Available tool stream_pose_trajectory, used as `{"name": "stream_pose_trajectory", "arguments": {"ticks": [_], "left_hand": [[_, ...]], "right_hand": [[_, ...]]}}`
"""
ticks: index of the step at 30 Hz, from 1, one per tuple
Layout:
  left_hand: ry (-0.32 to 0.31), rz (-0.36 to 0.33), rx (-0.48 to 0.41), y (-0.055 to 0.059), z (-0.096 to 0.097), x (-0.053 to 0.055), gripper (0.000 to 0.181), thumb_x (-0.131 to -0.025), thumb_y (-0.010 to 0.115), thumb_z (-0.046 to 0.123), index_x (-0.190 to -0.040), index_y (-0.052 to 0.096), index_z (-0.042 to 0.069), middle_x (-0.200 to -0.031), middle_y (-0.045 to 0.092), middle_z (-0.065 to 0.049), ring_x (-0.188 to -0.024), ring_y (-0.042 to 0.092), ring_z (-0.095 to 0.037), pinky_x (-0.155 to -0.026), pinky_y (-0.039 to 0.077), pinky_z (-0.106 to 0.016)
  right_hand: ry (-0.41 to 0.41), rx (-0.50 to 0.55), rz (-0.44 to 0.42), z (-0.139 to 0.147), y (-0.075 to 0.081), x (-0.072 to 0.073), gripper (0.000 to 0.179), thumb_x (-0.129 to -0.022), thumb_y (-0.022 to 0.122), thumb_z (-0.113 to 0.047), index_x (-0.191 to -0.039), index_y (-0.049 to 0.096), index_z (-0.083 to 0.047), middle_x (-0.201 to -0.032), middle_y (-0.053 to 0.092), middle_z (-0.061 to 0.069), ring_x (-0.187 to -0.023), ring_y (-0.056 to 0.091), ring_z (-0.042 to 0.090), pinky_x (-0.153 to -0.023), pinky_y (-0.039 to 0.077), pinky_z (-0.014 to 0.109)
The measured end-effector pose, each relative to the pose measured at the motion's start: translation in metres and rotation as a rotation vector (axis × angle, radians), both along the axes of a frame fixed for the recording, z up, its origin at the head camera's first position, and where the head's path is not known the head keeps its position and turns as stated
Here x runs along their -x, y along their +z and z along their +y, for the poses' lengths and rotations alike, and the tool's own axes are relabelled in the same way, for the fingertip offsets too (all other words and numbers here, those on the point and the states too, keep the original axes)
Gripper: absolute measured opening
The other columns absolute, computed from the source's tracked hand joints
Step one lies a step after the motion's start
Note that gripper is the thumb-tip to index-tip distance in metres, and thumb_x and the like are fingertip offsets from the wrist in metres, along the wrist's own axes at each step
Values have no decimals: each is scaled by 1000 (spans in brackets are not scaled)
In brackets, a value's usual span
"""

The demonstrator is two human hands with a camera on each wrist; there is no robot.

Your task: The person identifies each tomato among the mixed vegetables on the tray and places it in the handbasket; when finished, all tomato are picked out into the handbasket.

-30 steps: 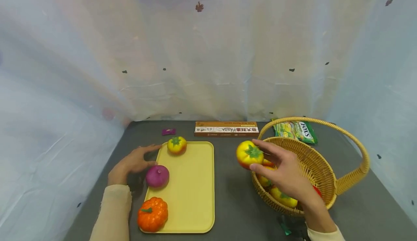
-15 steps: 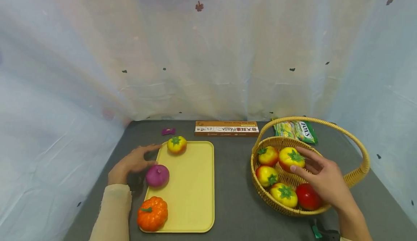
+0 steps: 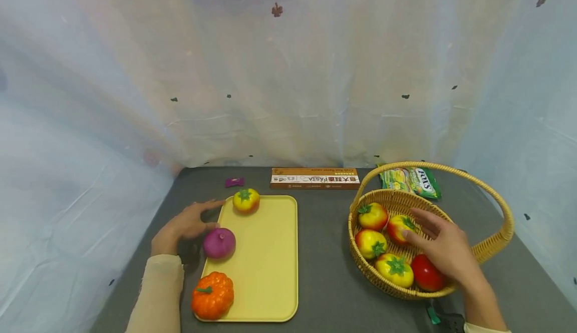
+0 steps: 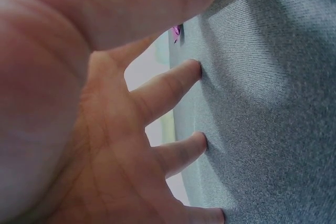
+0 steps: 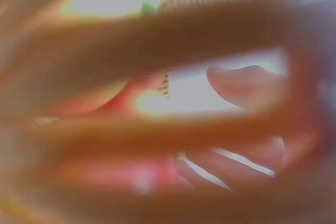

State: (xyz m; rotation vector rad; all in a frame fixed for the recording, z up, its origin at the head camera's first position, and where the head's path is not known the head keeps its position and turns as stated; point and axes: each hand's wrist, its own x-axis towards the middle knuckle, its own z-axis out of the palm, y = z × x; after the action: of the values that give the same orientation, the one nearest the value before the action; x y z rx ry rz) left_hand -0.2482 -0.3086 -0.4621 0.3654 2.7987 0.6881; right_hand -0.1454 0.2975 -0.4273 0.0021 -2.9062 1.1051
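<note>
In the head view, my right hand (image 3: 444, 248) is over the wicker basket (image 3: 455, 218), fingers spread and apart from the yellow-red persimmon (image 3: 397, 229) below them. Around that fruit lie several more persimmons (image 3: 394, 270) and a red round fruit (image 3: 427, 273), partly covered by the hand. My left hand (image 3: 185, 225) rests beside the yellow tray (image 3: 266, 263), its fingertips on the grey table in the left wrist view. Its thumb is right at the purple onion (image 3: 219, 244); the index finger reaches the tray's edge near another persimmon (image 3: 246, 201). The right wrist view is blurred.
An orange pumpkin (image 3: 213, 296) sits on the tray's near left corner. Behind stand a pasta box (image 3: 314, 179), a purple wrapped candy (image 3: 234, 182) and a green Fox's bag (image 3: 421, 183). The basket's tall handle (image 3: 498, 208) arches over its right side.
My right hand has carried the persimmon rightward from the basket's left rim to over its middle, then let it go; it now sits lower, among the others. The left hand has stayed still.
</note>
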Motion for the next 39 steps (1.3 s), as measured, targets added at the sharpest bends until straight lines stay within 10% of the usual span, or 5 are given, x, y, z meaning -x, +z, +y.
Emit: {"name": "stream_pose_trajectory", "arguments": {"ticks": [7,10,14,22,39], "left_hand": [[0,-3,2,0,0,0,70,-99,80,26,-163,54,17,-172,38,-31,-156,24,-69,-122,22,-86],[-2,-2,-1,1,0,0,70,-99,80,26,-163,54,17,-172,38,-31,-156,24,-69,-122,22,-85],[-4,4,4,1,-2,1,70,-99,80,27,-163,54,17,-171,39,-31,-156,23,-70,-122,22,-85],[-12,18,7,1,-3,1,70,-99,81,27,-163,54,15,-170,39,-33,-155,25,-71,-121,23,-86],[5,3,15,2,2,0,71,-100,80,30,-164,52,17,-171,38,-31,-156,22,-71,-121,22,-86]], "right_hand": [[58,136,143,-22,19,-6,64,-102,80,-38,-158,59,-16,-155,65,17,-135,69,11,-93,47,1],[147,291,231,-45,28,-8,54,-102,81,-20,-153,65,-13,-152,68,15,-131,66,-5,-100,52,7],[305,490,272,-82,35,-3,54,-98,80,-2,-150,67,-10,-151,70,13,-137,67,7,-107,56,18],[546,589,205,-157,34,26,59,-97,85,-15,-153,65,-15,-154,68,4,-143,65,29,-118,53,33],[628,568,71,-259,2,122,62,-97,86,-28,-154,65,-18,-156,66,1,-147,62,23,-122,51,47]]}}
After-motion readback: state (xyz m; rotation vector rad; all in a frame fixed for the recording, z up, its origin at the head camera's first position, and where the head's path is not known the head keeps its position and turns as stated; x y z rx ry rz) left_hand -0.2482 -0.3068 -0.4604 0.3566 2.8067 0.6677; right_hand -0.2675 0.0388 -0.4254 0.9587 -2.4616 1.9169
